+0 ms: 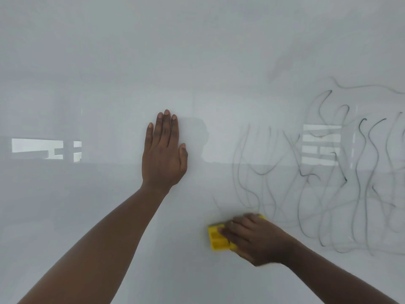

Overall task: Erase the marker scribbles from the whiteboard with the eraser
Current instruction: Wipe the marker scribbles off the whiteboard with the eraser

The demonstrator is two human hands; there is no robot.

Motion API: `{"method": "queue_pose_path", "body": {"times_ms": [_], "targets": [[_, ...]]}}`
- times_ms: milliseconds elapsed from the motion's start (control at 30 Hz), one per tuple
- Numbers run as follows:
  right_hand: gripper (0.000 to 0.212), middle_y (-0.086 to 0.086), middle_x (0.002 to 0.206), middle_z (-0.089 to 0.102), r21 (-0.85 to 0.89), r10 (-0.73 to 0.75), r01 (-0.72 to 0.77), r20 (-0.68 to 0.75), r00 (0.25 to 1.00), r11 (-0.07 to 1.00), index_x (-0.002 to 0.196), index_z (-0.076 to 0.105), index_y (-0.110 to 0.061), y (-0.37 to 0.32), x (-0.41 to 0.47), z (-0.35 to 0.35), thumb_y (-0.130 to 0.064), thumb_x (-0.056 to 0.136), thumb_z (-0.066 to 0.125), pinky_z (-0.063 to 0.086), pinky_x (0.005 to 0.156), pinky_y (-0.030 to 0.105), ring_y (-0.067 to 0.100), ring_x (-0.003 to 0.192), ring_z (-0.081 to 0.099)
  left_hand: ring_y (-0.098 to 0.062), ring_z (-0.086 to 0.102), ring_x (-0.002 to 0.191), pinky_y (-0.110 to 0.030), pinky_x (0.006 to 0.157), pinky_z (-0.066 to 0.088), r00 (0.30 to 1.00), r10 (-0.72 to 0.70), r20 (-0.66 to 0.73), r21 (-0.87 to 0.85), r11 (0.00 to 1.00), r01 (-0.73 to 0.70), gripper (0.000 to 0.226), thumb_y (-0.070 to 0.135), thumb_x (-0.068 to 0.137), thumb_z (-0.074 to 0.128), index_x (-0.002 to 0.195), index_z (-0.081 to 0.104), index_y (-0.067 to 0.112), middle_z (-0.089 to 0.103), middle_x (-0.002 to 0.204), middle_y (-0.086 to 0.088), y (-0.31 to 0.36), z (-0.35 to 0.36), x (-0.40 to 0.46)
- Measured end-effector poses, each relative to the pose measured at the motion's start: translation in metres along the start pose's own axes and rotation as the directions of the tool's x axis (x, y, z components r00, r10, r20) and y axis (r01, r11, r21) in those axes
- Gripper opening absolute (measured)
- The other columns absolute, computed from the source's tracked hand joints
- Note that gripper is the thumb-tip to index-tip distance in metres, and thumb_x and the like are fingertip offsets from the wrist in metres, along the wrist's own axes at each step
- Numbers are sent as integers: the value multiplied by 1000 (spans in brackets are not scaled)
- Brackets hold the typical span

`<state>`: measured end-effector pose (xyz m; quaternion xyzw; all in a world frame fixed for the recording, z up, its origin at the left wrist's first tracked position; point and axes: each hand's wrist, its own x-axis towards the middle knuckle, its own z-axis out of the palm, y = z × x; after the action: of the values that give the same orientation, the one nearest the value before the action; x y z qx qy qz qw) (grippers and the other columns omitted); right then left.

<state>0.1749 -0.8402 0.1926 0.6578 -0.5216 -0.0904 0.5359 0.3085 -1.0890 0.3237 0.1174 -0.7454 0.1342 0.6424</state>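
Against whiteboard (87,62): left hand (163,153) flat, right hand (256,236) gripping eraser (217,238).

The left hand (163,151) lies flat, fingers together, on a bare part of the whiteboard (87,62). The right hand (254,236) grips a yellow eraser (217,238) against the board — just beside the dark scribbles (317,183), whose nearest lines look fainter, perhaps smeared.

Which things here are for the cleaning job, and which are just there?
For the job:
eraser, yellow, held in the right hand
scribbles, dark lines right of the eraser
whiteboard
left hand, flat on the board

Just there:
window reflections, bright patches on the board
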Motion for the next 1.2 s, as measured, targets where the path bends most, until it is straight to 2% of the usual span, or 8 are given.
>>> {"method": "queue_pose_path", "body": {"times_ms": [100,200,333,500,800,1067,1133,1200], "targets": [[49,9,113,66,14,133,-132,-140,981,991,133,52,-7,20,55,-7,-38,95,53,44,80,38,28,97,57,-29,14,157,-48,129,14,1000,-3,13,-18,1000,3,65,25,99,37,157,22,0,19,167,-18,0,-3,-1],[54,16,112,65,-2,297,-309,-270,916,951,135,51,-2,56,87,-24,-36,94,54,42,80,40,35,95,59,-31,18,156,-49,128,16,1000,-16,5,-30,999,16,65,23,98,40,156,25,-2,22,165,-20,4,-7,2],[56,17,112,63,7,518,-566,-415,748,824,135,54,0,112,99,-50,-35,92,58,41,76,40,36,96,58,-30,15,156,-50,128,16,999,36,6,-49,998,-36,67,25,97,40,157,23,-1,19,166,-20,29,-9,20],[56,20,107,59,56,668,-749,-499,552,661,134,53,1,179,70,-74,-36,93,53,43,76,43,38,93,56,-29,10,157,-48,129,13,997,71,-2,-59,996,-71,71,30,96,37,158,18,1,14,168,-18,80,-5,58],[59,26,106,52,203,799,-901,-562,213,383,136,49,1,274,-28,-107,-39,93,47,43,79,49,42,94,51,-30,14,157,-49,128,19,997,64,34,45,997,-66,69,34,98,27,157,20,-1,17,167,-18,108,6,88],[59,33,110,50,317,821,-944,-562,-104,97,135,48,3,302,-76,-116,-38,93,48,41,87,54,48,102,49,-29,13,157,-51,127,20,1000,14,0,66,998,-14,67,32,99,24,158,18,-1,16,168,-17,110,20,77],[57,32,112,50,339,813,-937,-568,-131,85,136,48,2,302,-63,-115,-37,94,50,41,86,54,47,104,49,-29,12,157,-51,127,20,1000,12,-4,74,997,-12,67,31,100,24,158,16,0,15,168,-16,111,22,77],[54,30,112,52,322,810,-934,-582,-69,151,137,48,1,300,-42,-113,-33,96,55,41,85,53,46,103,50,-27,10,158,-50,127,19,1000,10,3,89,996,-10,67,32,100,24,159,14,1,13,169,-15,109,23,77]]}}
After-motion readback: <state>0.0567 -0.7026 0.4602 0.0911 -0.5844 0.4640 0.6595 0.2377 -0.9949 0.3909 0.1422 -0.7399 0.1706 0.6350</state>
